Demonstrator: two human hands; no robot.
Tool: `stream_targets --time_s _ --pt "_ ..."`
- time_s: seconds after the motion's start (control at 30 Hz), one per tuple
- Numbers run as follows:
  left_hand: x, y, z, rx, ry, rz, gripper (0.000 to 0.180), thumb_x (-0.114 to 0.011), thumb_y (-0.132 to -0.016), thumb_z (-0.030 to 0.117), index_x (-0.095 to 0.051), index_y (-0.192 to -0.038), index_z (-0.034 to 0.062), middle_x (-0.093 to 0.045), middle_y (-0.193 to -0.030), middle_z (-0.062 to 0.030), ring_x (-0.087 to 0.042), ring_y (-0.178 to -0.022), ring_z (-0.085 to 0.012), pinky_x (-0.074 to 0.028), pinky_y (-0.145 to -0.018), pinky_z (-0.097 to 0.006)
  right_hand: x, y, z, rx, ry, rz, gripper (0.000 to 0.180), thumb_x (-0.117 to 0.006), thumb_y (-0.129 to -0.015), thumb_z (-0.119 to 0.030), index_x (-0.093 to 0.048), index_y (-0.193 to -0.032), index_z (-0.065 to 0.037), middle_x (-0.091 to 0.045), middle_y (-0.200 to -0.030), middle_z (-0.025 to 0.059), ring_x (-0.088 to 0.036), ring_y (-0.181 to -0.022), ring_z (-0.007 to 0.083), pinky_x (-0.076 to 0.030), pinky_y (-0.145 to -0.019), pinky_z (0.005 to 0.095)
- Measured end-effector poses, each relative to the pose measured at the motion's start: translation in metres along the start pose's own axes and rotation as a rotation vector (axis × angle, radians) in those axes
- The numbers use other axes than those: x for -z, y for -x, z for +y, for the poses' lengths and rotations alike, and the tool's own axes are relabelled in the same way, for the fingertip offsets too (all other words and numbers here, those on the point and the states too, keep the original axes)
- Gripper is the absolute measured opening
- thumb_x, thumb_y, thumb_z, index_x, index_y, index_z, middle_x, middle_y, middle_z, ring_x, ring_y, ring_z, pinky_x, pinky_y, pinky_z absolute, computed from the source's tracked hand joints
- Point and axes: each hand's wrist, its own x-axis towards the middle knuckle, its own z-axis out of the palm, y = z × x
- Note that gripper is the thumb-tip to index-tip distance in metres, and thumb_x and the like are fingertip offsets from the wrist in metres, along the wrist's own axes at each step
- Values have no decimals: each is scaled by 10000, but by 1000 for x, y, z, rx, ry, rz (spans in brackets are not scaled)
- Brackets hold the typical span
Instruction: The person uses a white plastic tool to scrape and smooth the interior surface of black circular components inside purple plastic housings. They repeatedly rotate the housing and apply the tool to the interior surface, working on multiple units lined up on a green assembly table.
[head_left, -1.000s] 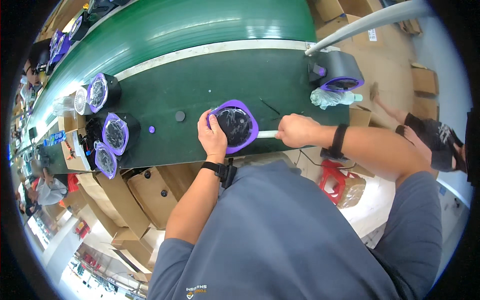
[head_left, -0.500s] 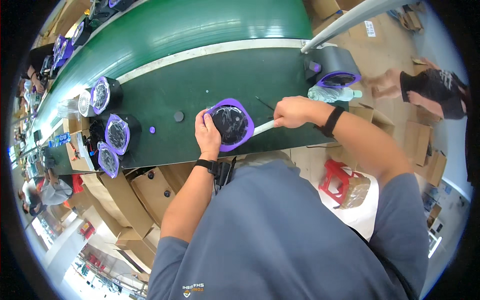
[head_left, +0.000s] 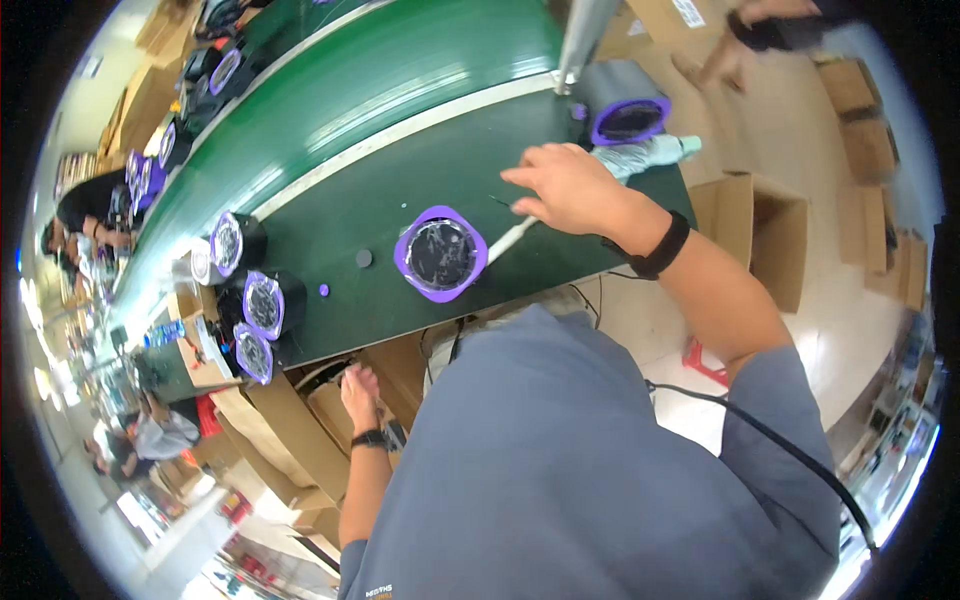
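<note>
A purple-rimmed round speaker (head_left: 441, 254) with a black, film-covered face lies on the green worktable (head_left: 400, 315). A white stick-like piece (head_left: 512, 240) rests against its right side. My right hand (head_left: 568, 190) is above the table to the right, past the end of the white piece, thumb and fingers apart with nothing between them. A thin dark tool (head_left: 500, 201) lies by its fingertips. My left hand (head_left: 361, 397) is below the table's front edge, over an open cardboard box (head_left: 290, 430). Its fingers are small and blurred, so I cannot see whether they hold anything.
Several purple-rimmed speakers (head_left: 264, 303) stand at the table's left end. A grey cap (head_left: 364, 259) and a small purple knob (head_left: 324, 290) lie between. At the right are another speaker (head_left: 630, 120), a plastic bottle (head_left: 660, 153) and a metal post (head_left: 583, 45). A green conveyor belt (head_left: 400, 90) runs behind.
My left hand has let go of the speaker and moved down over the box. My right hand has released the white piece and opened above it. The speaker now lies on the table.
</note>
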Motion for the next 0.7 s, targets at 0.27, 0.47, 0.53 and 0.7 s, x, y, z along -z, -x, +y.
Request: stream_targets --time_s 0.27,0.47,0.53,0.7 --pt "143 1 -83 407 -157 129 515 -487 -1127 468 -634 -1391 52 -736 -1280 -163 -733 -1046 -282 -599 -856 -399 -51 119 -37 -527 -709 748 244 -651 -1051 -205 -795 -1078 -10 -778 -847 139 -751 -746 233 -564 -692 359" --pt "184 -12 -42 340 -30 -4 576 -560 -1111 439 -541 -1524 38 -681 -1420 -150 -689 -1188 -283 -603 -850 -438 -257 290 -10 -1094 -814 422 311 -649 -1036 -297 -760 -917 -32 -745 -750 121 -724 -678 251 -534 -635 410" --pt "169 -24 -15 352 -125 -72 553 -578 -1105 425 -553 -1507 47 -683 -1407 -146 -691 -1165 -272 -608 -782 -436 -346 378 -20 -1149 -722 252 315 -619 -1012 -292 -746 -852 -51 -737 -728 133 -717 -666 291 -534 -630 445" --pt "151 -39 -4 247 -208 -127 473 -618 -1086 393 -595 -1412 50 -694 -1362 -135 -700 -1103 -245 -598 -638 -404 -470 548 -116 -1576 -869 -230 284 -575 -941 -185 -775 -806 -35 -743 -759 166 -707 -645 318 -542 -586 472"
